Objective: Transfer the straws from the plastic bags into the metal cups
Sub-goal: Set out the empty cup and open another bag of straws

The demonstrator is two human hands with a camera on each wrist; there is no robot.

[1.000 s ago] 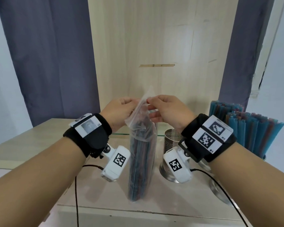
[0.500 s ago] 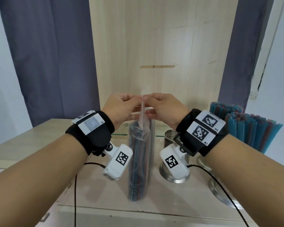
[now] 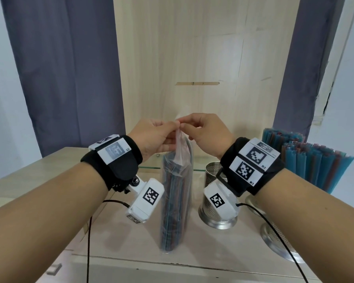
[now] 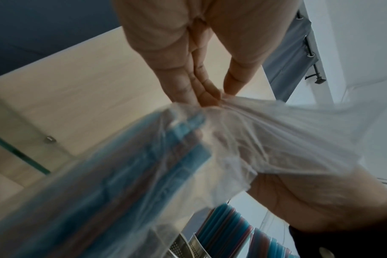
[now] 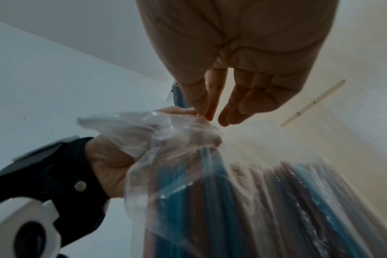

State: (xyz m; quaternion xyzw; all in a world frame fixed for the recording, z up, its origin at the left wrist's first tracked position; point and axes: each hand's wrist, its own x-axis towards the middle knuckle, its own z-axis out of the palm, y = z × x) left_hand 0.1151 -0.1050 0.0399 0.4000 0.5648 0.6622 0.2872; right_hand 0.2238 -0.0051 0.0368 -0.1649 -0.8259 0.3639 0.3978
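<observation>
A clear plastic bag (image 3: 177, 201) full of blue and dark red straws stands upright on the wooden counter (image 3: 223, 248), held by its top. My left hand (image 3: 157, 137) and my right hand (image 3: 204, 131) both pinch the bag's gathered mouth, fingertips almost touching. The left wrist view shows my left fingers (image 4: 197, 87) pinching the crumpled film above the straws (image 4: 144, 157). The right wrist view shows my right thumb and forefinger (image 5: 201, 97) nipping the bag (image 5: 177, 136) at its top. An empty perforated metal cup (image 3: 215, 199) stands just right of the bag.
A second metal cup (image 3: 278, 240), packed with blue and red straws (image 3: 319, 162), stands at the right behind my right forearm. A glass shelf edge (image 3: 149, 167) runs behind the bag. Black cables (image 3: 88, 242) hang over the counter's front edge.
Both hands have lifted the bag's top a little and drawn its mouth into a tight gather. The bag stands straighter and narrower than a second ago.
</observation>
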